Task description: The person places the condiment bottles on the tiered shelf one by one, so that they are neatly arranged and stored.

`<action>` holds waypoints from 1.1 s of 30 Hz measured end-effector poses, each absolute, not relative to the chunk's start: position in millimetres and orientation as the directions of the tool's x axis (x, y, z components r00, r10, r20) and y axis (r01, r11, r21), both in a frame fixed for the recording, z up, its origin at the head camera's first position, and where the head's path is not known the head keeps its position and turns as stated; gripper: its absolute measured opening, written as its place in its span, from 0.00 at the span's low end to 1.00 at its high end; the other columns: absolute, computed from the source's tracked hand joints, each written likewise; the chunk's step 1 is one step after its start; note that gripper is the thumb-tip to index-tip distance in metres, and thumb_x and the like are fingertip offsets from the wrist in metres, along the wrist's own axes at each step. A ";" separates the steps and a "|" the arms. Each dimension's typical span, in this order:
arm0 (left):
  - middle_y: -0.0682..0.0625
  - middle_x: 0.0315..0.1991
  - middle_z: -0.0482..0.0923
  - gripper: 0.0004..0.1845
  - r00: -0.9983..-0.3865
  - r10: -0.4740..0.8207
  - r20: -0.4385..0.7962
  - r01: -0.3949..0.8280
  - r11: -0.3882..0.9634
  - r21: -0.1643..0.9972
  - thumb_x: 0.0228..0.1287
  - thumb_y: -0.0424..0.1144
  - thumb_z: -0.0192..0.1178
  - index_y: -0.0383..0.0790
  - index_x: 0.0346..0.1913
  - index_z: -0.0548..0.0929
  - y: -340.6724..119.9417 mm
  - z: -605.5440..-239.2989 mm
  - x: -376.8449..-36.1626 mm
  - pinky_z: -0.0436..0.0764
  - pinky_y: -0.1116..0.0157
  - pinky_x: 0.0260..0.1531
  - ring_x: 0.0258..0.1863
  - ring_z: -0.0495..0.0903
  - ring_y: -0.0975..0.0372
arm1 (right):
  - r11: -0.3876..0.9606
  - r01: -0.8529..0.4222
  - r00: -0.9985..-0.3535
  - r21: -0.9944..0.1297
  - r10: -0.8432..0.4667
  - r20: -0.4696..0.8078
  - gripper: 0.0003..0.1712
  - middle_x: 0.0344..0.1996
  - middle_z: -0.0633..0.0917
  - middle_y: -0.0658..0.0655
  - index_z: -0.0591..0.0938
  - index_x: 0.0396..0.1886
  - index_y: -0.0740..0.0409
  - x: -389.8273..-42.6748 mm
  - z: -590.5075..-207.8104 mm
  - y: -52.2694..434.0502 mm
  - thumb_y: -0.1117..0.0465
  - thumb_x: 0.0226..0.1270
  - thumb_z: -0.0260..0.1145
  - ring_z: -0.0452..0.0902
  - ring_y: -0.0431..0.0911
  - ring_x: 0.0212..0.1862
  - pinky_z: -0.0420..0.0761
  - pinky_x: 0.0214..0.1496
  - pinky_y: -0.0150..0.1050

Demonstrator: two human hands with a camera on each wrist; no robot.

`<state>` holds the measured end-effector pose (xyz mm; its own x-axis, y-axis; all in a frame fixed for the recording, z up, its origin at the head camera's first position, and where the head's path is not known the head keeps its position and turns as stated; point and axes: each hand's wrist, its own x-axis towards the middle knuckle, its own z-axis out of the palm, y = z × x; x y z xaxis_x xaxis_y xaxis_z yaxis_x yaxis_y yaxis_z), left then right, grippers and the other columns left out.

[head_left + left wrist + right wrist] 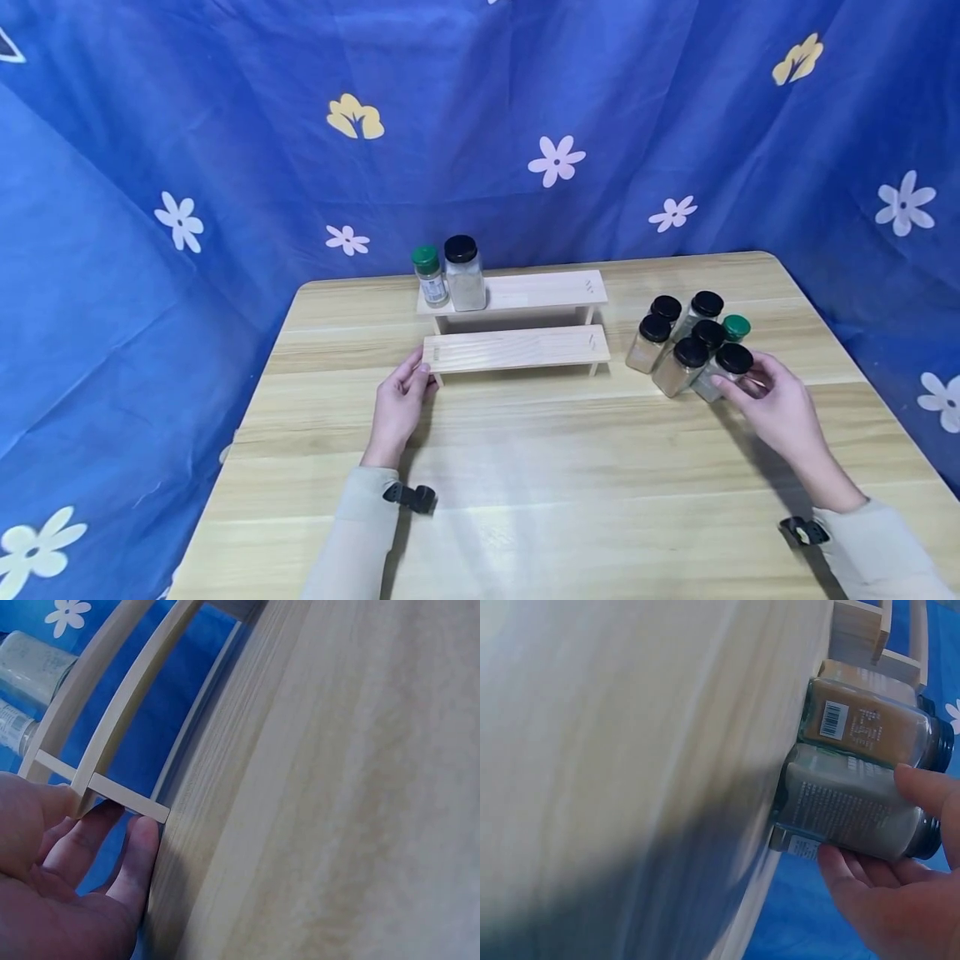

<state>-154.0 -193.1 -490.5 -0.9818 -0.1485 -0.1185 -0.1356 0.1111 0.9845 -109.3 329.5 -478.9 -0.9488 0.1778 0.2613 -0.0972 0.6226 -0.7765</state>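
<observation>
A two-tier wooden rack (517, 333) stands mid-table. My left hand (423, 372) pinches the left end of its lower shelf; in the left wrist view the hand (109, 814) has its thumb on the shelf edge (124, 712) and its fingers (142, 847) under it by the leg. A green-lidded jar (430, 277) and a black-lidded jar (463, 273) stand on the upper shelf's left end. My right hand (742, 382) grips the nearest black-lidded jar (723, 371) of a cluster at the right. In the right wrist view thumb and fingers (840, 862) wrap that grey-filled jar (855, 814).
Several more spice jars (678, 337), mostly black-lidded and one green-lidded (736, 327), stand packed behind the gripped jar; a brown-filled one (870, 724) touches it. The light wooden table (570, 467) is ringed by a blue flowered cloth (225, 167).
</observation>
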 end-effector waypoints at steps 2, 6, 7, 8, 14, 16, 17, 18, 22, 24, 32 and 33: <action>0.37 0.72 0.76 0.25 -0.981 -0.152 -0.119 -0.136 0.109 0.985 0.83 0.39 0.54 0.41 0.78 0.70 -193.9 -489.5 -153.6 0.89 0.71 0.58 0.59 0.87 0.58 | 0.606 -0.104 -0.948 -0.789 0.178 0.263 0.26 0.39 0.83 0.33 0.80 0.59 0.70 -109.7 -479.0 329.3 0.63 0.66 0.78 0.77 0.15 0.42 0.81 0.45 0.08; 0.37 0.72 0.76 0.25 -0.983 -0.149 -0.110 -0.125 0.098 0.987 0.83 0.38 0.54 0.40 0.78 0.70 -195.0 -489.2 -153.4 0.89 0.71 0.58 0.59 0.87 0.57 | 0.567 -0.105 -0.939 -0.817 0.214 0.270 0.26 0.38 0.80 0.23 0.80 0.61 0.72 -109.3 -476.2 331.4 0.67 0.67 0.76 0.77 0.15 0.42 0.80 0.46 0.08; 0.37 0.72 0.76 0.25 -0.983 -0.147 -0.109 -0.123 0.093 0.988 0.83 0.38 0.54 0.40 0.78 0.70 -195.2 -489.5 -153.4 0.89 0.71 0.58 0.59 0.87 0.57 | 0.554 -0.105 -0.935 -0.826 0.228 0.271 0.26 0.38 0.80 0.22 0.80 0.61 0.72 -109.1 -473.9 332.5 0.67 0.67 0.75 0.78 0.15 0.42 0.80 0.46 0.08; 0.37 0.72 0.76 0.25 -0.983 -0.147 -0.107 -0.121 0.090 0.988 0.83 0.37 0.54 0.40 0.77 0.70 -195.5 -490.0 -153.5 0.89 0.71 0.58 0.59 0.87 0.57 | 0.543 -0.103 -0.929 -0.834 0.246 0.275 0.25 0.39 0.81 0.22 0.80 0.61 0.70 -109.1 -470.7 333.4 0.68 0.67 0.75 0.78 0.15 0.42 0.81 0.46 0.08; 0.37 0.70 0.77 0.25 -0.981 -0.160 -0.113 -0.130 0.098 0.987 0.83 0.38 0.54 0.40 0.77 0.70 -195.8 -489.5 -151.6 0.89 0.70 0.58 0.54 0.88 0.63 | 0.465 -0.133 -0.890 -0.875 0.333 0.312 0.22 0.42 0.84 0.25 0.84 0.60 0.56 -113.1 -440.5 337.0 0.71 0.67 0.73 0.82 0.19 0.44 0.82 0.48 0.09; 0.36 0.70 0.78 0.25 -0.980 -0.162 -0.113 -0.130 0.097 0.987 0.83 0.38 0.55 0.40 0.77 0.70 -195.7 -489.0 -150.9 0.89 0.70 0.58 0.53 0.88 0.64 | 0.470 -0.153 -0.873 -0.869 0.348 0.342 0.22 0.42 0.85 0.25 0.85 0.59 0.58 -115.6 -430.3 337.3 0.73 0.66 0.73 0.83 0.19 0.44 0.82 0.48 0.10; 0.36 0.70 0.77 0.25 -0.981 -0.160 -0.113 -0.128 0.092 0.987 0.83 0.38 0.54 0.40 0.77 0.70 -195.6 -489.1 -151.1 0.89 0.70 0.58 0.53 0.88 0.66 | 0.480 -0.162 -0.862 -0.862 0.356 0.360 0.23 0.41 0.85 0.24 0.85 0.60 0.60 -117.1 -425.6 337.2 0.73 0.65 0.74 0.83 0.19 0.44 0.82 0.47 0.10; 0.36 0.70 0.77 0.25 -0.981 -0.158 -0.108 -0.123 0.087 0.989 0.83 0.37 0.54 0.40 0.78 0.70 -195.4 -489.1 -151.2 0.89 0.70 0.58 0.52 0.88 0.67 | 0.484 -0.170 -0.854 -0.858 0.363 0.374 0.23 0.41 0.85 0.25 0.85 0.60 0.62 -118.6 -421.0 337.1 0.73 0.65 0.74 0.83 0.19 0.43 0.82 0.47 0.10; 0.35 0.71 0.76 0.25 -0.984 -0.154 -0.089 -0.100 0.061 0.993 0.82 0.36 0.54 0.38 0.77 0.70 -195.0 -490.4 -152.8 0.89 0.69 0.58 0.49 0.88 0.72 | 0.502 -0.199 -0.835 -0.842 0.362 0.414 0.25 0.43 0.86 0.26 0.85 0.63 0.61 -126.0 -404.1 333.9 0.72 0.65 0.75 0.84 0.21 0.44 0.82 0.47 0.10; 0.35 0.71 0.76 0.25 -0.984 -0.156 -0.083 -0.092 0.054 0.994 0.83 0.35 0.54 0.38 0.77 0.70 -195.0 -490.9 -153.0 0.90 0.69 0.58 0.48 0.87 0.72 | 0.486 -0.211 -0.839 -0.848 0.355 0.413 0.26 0.44 0.87 0.28 0.85 0.63 0.59 -131.3 -396.3 329.7 0.71 0.65 0.75 0.84 0.22 0.45 0.83 0.48 0.10; 0.36 0.71 0.77 0.24 -0.983 -0.153 -0.103 -0.114 0.067 0.991 0.83 0.37 0.54 0.39 0.77 0.71 -194.2 -491.2 -152.9 0.89 0.70 0.58 0.55 0.87 0.61 | 0.444 -0.277 -0.873 -0.852 0.254 0.416 0.25 0.43 0.88 0.30 0.85 0.62 0.60 -160.9 -378.6 301.6 0.69 0.65 0.76 0.85 0.25 0.46 0.84 0.50 0.12; 0.35 0.71 0.77 0.24 -0.983 -0.151 -0.107 -0.118 0.067 0.991 0.83 0.37 0.54 0.39 0.77 0.71 -193.9 -490.9 -152.8 0.89 0.70 0.58 0.56 0.87 0.58 | 0.430 -0.290 -0.879 -0.855 0.234 0.415 0.25 0.43 0.88 0.30 0.85 0.62 0.60 -164.7 -377.8 297.1 0.69 0.65 0.76 0.85 0.26 0.46 0.84 0.51 0.13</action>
<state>-152.8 -193.9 -490.9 -0.9827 -0.1507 -0.1072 -0.1184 0.0673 0.9907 -164.7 297.1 -377.8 -0.8792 0.2338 0.4153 -0.2897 0.4298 -0.8552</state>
